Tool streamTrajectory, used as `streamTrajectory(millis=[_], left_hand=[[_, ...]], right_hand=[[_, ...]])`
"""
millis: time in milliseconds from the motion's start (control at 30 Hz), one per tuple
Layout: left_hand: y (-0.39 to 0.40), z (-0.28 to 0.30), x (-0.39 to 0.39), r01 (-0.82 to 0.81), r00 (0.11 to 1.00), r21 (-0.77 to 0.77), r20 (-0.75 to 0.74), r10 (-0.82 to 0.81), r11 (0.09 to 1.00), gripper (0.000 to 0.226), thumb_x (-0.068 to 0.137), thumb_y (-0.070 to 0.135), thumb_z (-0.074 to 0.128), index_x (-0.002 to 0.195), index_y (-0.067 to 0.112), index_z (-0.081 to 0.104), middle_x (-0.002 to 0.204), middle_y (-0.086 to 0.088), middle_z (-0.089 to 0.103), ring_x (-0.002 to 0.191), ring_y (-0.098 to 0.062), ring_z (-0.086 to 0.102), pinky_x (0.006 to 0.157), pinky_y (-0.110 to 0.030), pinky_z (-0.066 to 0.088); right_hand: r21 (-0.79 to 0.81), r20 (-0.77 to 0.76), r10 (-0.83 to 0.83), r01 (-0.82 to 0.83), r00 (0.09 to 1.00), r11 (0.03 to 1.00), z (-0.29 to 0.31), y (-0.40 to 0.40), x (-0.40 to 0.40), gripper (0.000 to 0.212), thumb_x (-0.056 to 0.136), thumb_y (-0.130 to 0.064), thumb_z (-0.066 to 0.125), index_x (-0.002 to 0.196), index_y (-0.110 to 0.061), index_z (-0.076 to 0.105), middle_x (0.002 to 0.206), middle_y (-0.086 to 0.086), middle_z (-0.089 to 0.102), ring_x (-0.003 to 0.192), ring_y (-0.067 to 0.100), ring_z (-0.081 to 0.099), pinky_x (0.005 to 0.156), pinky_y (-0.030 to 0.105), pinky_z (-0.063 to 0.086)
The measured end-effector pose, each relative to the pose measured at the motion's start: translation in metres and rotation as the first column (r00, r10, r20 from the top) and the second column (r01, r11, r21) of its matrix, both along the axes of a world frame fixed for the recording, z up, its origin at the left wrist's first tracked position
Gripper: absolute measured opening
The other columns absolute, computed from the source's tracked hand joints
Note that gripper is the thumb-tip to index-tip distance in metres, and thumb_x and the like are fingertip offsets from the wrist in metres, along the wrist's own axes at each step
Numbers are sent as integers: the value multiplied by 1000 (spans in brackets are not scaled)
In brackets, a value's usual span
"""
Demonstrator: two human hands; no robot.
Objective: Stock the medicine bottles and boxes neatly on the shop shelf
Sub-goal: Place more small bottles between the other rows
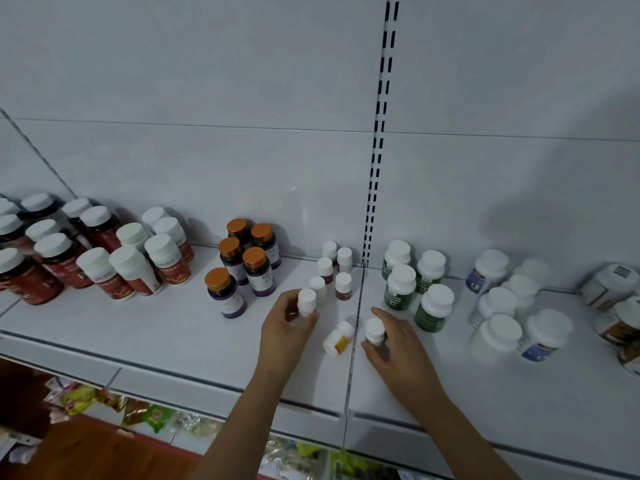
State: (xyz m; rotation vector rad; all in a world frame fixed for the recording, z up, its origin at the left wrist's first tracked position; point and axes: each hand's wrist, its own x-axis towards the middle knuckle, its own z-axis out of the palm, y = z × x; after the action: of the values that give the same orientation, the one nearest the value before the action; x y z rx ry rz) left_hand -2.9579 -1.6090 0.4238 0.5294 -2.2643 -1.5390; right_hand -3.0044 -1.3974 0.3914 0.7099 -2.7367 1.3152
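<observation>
My left hand (285, 327) grips a small white bottle (307, 302) upright, at the front of a row of several small white-capped bottles (332, 268) on the white shelf (156, 327). My right hand (394, 344) grips another small white bottle (375, 330) just right of the shelf seam. Between the two hands a third small bottle (338, 339) with a yellow-orange label lies on its side, touched by neither hand.
Red-labelled bottles (114, 261) crowd the left of the shelf. Orange-capped dark bottles (242, 265) stand left of the small row. Green-labelled bottles (415, 285) and blue-labelled white bottles (502, 306) stand to the right. Packets (145, 414) lie on a lower shelf.
</observation>
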Motion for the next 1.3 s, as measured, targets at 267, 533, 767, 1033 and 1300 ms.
streamTrajectory(millis=[267, 533, 767, 1033, 1300], left_hand=[[22, 3, -14, 36, 999, -73, -31, -39, 997, 34, 80, 27, 80, 107, 40, 63, 105, 22, 63, 96, -2, 55, 77, -11, 42], [30, -9, -16, 35, 997, -47, 70, -31, 998, 33, 82, 25, 78, 109, 35, 61, 107, 17, 66, 100, 2, 61, 89, -18, 48], [33, -13, 11, 43, 997, -281, 70, -24, 959, 50, 77, 54, 71, 117, 30, 54, 107, 14, 57, 100, -3, 55, 85, -20, 46], [37, -27, 35, 89, 994, -547, 106, -37, 832, 34, 86, 34, 72, 118, 25, 64, 112, 9, 61, 102, -9, 52, 91, -24, 44], [-2, -9, 116, -234, 953, -236, 137, 271, 943, 40, 87, 23, 73, 121, 40, 59, 111, 23, 62, 101, 0, 58, 83, -13, 47]], right_hand=[[-12, 7, 22, -22, 1000, 1000, -2, 1, -4, 56, 91, -29, 67, 142, -26, 44, 117, -11, 53, 110, 0, 44, 91, 4, 30], [-38, -5, 32, -32, 999, 999, -1, 2, -6, 54, 90, -27, 70, 139, -25, 48, 113, -13, 54, 107, 3, 46, 92, 19, 38], [-48, -4, 28, -28, 1000, 998, 0, 2, -6, 49, 91, -26, 69, 136, -20, 51, 112, -15, 52, 108, 0, 45, 93, 3, 29], [-149, 135, 35, -15, 990, 989, 11, 3, 0, 38, 92, -39, 62, 128, -32, 53, 107, -16, 56, 102, 4, 54, 88, 14, 44], [-265, 180, 293, -240, 939, 934, 40, -63, 34, 39, 89, -44, 60, 125, -28, 58, 112, -12, 63, 101, 0, 58, 81, 6, 44]])
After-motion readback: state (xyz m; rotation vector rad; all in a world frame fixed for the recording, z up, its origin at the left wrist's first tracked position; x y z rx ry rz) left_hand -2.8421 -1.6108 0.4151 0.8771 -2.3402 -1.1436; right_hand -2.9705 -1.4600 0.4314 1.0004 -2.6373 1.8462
